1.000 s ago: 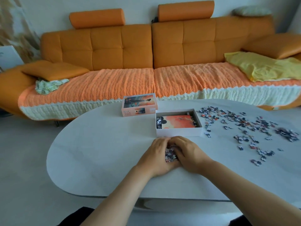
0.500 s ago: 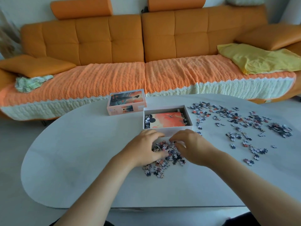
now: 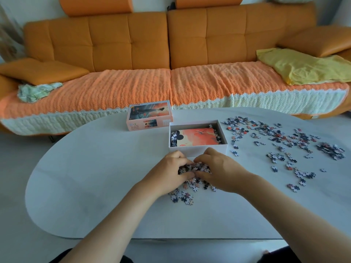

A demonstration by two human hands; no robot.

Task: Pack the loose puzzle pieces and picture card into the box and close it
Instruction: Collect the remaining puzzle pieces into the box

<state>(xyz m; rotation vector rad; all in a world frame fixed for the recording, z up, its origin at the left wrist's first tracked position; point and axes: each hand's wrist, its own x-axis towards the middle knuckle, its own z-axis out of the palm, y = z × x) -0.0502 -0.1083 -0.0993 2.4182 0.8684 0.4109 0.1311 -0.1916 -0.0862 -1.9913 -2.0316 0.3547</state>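
On the white table (image 3: 95,177), just in front of the open box (image 3: 197,152), the left hand (image 3: 167,172) and the right hand (image 3: 221,172) face each other with curled fingers and grip between them a small heap of puzzle pieces (image 3: 194,168); some pieces of this heap lie loose on the table below the hands. Inside the box the picture card (image 3: 197,137) lies flat, with a few pieces at its left and right sides. Many scattered pieces (image 3: 275,141) are spread on the table to the right of the box. The lid (image 3: 150,118) rests behind the box on its left side, near the orange sofa (image 3: 133,44).
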